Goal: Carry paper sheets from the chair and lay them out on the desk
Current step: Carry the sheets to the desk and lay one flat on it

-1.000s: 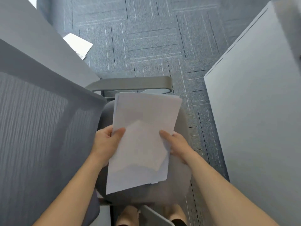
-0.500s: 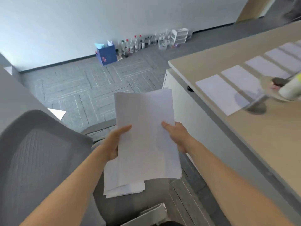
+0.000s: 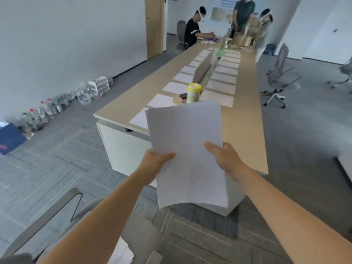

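Both hands grip paper sheets [image 3: 185, 149] | left hand [image 3: 155, 164] | right hand [image 3: 223, 159] | before desk [image 3: 245, 130]

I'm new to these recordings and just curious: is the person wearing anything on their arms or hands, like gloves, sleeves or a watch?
No. The left hand and right hand are bare, with no gloves, and no ring shows. The left forearm and right forearm are uncovered as far as the picture's edge: no sleeve, watch, bracelet or strap is in view.
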`<act>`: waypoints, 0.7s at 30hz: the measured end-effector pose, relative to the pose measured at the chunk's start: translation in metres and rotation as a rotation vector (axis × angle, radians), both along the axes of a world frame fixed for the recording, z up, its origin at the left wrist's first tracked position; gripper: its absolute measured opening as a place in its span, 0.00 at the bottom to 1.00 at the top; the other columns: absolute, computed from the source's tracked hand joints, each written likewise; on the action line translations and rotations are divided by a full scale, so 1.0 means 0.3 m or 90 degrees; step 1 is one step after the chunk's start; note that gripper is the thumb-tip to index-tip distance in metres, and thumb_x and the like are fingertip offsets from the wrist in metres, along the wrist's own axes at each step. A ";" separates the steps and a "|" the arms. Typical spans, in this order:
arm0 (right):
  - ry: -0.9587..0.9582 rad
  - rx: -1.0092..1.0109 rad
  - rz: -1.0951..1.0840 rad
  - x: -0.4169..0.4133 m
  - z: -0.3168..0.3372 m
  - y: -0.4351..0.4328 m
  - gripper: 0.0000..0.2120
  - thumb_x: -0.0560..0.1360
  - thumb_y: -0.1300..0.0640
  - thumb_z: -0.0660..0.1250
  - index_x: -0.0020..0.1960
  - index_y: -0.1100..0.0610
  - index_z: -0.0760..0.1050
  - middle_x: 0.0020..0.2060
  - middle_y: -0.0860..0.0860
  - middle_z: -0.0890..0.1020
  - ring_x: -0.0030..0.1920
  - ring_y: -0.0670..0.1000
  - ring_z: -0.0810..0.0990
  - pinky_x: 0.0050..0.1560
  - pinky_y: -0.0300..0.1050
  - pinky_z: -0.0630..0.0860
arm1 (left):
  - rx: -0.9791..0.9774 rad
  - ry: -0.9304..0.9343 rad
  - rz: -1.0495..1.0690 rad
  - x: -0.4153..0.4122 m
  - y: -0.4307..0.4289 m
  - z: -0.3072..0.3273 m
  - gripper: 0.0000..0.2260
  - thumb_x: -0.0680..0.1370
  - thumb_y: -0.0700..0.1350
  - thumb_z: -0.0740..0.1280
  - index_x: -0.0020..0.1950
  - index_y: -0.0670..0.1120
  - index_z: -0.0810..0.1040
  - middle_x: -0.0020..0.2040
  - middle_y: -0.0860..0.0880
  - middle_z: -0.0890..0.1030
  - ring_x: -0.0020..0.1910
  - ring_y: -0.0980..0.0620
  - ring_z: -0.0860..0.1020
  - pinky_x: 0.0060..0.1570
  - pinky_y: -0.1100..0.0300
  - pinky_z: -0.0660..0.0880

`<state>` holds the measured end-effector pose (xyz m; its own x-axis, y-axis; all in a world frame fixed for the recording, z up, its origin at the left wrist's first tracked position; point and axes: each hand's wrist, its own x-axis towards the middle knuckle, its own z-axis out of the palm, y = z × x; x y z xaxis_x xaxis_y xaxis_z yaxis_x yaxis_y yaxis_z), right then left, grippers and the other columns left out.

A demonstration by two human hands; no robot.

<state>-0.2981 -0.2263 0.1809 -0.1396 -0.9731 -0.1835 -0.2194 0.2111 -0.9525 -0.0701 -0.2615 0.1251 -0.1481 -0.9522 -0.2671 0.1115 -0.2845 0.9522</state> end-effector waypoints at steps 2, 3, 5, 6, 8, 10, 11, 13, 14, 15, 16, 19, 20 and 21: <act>0.001 -0.020 -0.035 -0.093 0.024 0.036 0.05 0.79 0.51 0.67 0.46 0.49 0.81 0.46 0.45 0.84 0.49 0.47 0.83 0.54 0.47 0.78 | -0.022 -0.008 -0.025 -0.107 -0.023 0.035 0.14 0.72 0.39 0.76 0.56 0.39 0.82 0.53 0.42 0.85 0.49 0.42 0.84 0.52 0.46 0.81; -0.001 -0.027 -0.054 -0.142 0.027 0.048 0.05 0.79 0.51 0.67 0.47 0.49 0.81 0.47 0.45 0.84 0.50 0.48 0.83 0.55 0.47 0.78 | -0.033 -0.013 -0.035 -0.162 -0.032 0.048 0.13 0.72 0.39 0.76 0.55 0.40 0.82 0.52 0.43 0.85 0.49 0.43 0.84 0.52 0.47 0.81; -0.021 -0.039 -0.088 -0.240 0.033 0.072 0.06 0.78 0.50 0.69 0.52 0.51 0.81 0.51 0.46 0.85 0.54 0.49 0.82 0.60 0.49 0.77 | -0.060 -0.017 -0.065 -0.274 -0.047 0.072 0.11 0.73 0.38 0.76 0.54 0.42 0.82 0.51 0.46 0.85 0.48 0.46 0.84 0.51 0.50 0.81; -0.034 -0.039 -0.095 -0.290 0.033 0.084 0.10 0.76 0.49 0.71 0.55 0.52 0.82 0.53 0.47 0.85 0.56 0.49 0.82 0.63 0.50 0.76 | -0.076 -0.018 -0.083 -0.329 -0.054 0.082 0.10 0.73 0.38 0.76 0.53 0.43 0.82 0.50 0.47 0.86 0.48 0.46 0.84 0.50 0.51 0.81; -0.053 -0.026 -0.100 -0.396 0.031 0.105 0.20 0.73 0.45 0.72 0.61 0.54 0.80 0.56 0.48 0.85 0.58 0.49 0.82 0.65 0.53 0.75 | -0.100 -0.031 -0.108 -0.439 -0.069 0.094 0.09 0.73 0.37 0.75 0.50 0.46 0.82 0.48 0.48 0.86 0.46 0.49 0.85 0.48 0.54 0.82; -0.086 -0.025 -0.107 -0.511 0.025 0.101 0.19 0.76 0.48 0.71 0.62 0.56 0.79 0.57 0.50 0.84 0.57 0.50 0.83 0.63 0.53 0.77 | -0.110 -0.050 -0.117 -0.545 -0.094 0.103 0.09 0.72 0.37 0.76 0.51 0.44 0.83 0.47 0.47 0.86 0.44 0.50 0.84 0.48 0.55 0.82; -0.106 -0.030 -0.113 -0.570 0.018 0.091 0.16 0.78 0.51 0.69 0.62 0.57 0.79 0.57 0.51 0.84 0.57 0.51 0.83 0.61 0.52 0.78 | -0.117 -0.061 -0.122 -0.597 -0.107 0.106 0.09 0.72 0.38 0.76 0.52 0.43 0.83 0.47 0.47 0.85 0.43 0.50 0.84 0.48 0.55 0.81; -0.139 -0.047 -0.124 -0.685 0.002 0.064 0.15 0.79 0.54 0.68 0.63 0.58 0.79 0.58 0.52 0.84 0.57 0.52 0.83 0.60 0.53 0.78 | -0.132 -0.076 -0.132 -0.705 -0.136 0.105 0.10 0.72 0.39 0.77 0.52 0.43 0.83 0.47 0.47 0.85 0.42 0.52 0.84 0.47 0.55 0.82; -0.152 -0.055 -0.126 -0.740 -0.009 0.048 0.15 0.78 0.55 0.68 0.63 0.58 0.79 0.57 0.52 0.84 0.58 0.52 0.83 0.61 0.53 0.78 | -0.139 -0.081 -0.135 -0.759 -0.149 0.104 0.09 0.72 0.39 0.77 0.52 0.43 0.83 0.47 0.47 0.86 0.43 0.51 0.84 0.48 0.55 0.82; -0.160 -0.057 -0.131 -0.799 -0.023 0.029 0.15 0.78 0.55 0.69 0.63 0.58 0.79 0.57 0.51 0.84 0.58 0.52 0.83 0.61 0.54 0.77 | -0.146 -0.086 -0.142 -0.815 -0.164 0.101 0.09 0.73 0.39 0.76 0.51 0.44 0.83 0.47 0.47 0.86 0.44 0.51 0.85 0.48 0.54 0.82; -0.166 -0.058 -0.136 -0.860 -0.037 0.008 0.15 0.77 0.55 0.70 0.62 0.57 0.80 0.56 0.51 0.84 0.58 0.52 0.82 0.62 0.55 0.77 | -0.154 -0.092 -0.149 -0.873 -0.180 0.100 0.08 0.73 0.39 0.76 0.51 0.44 0.84 0.47 0.48 0.86 0.45 0.50 0.85 0.49 0.53 0.82; -0.188 -0.055 -0.162 -1.046 -0.061 -0.064 0.15 0.75 0.53 0.73 0.60 0.57 0.81 0.55 0.50 0.85 0.59 0.51 0.82 0.66 0.57 0.74 | -0.168 -0.110 -0.155 -1.060 -0.237 0.105 0.05 0.73 0.39 0.76 0.47 0.47 0.85 0.44 0.50 0.87 0.45 0.50 0.85 0.48 0.52 0.81; -0.196 -0.058 -0.171 -1.104 -0.061 -0.092 0.15 0.74 0.53 0.74 0.59 0.57 0.82 0.55 0.50 0.85 0.59 0.51 0.82 0.67 0.56 0.73 | -0.172 -0.115 -0.153 -1.122 -0.259 0.110 0.05 0.73 0.38 0.76 0.46 0.48 0.85 0.43 0.51 0.87 0.44 0.51 0.85 0.47 0.53 0.81; -0.203 -0.064 -0.180 -1.160 -0.058 -0.119 0.15 0.74 0.53 0.74 0.58 0.57 0.82 0.55 0.50 0.85 0.59 0.51 0.82 0.67 0.56 0.73 | -0.177 -0.121 -0.149 -1.184 -0.283 0.118 0.06 0.73 0.38 0.76 0.46 0.48 0.84 0.42 0.53 0.87 0.43 0.53 0.85 0.45 0.55 0.80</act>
<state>-0.6460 -0.2620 0.1634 -0.3538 -0.9202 -0.1676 0.1427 0.1240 -0.9820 -0.4253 -0.3464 0.1604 -0.3420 -0.9385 -0.0476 -0.1111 -0.0099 0.9938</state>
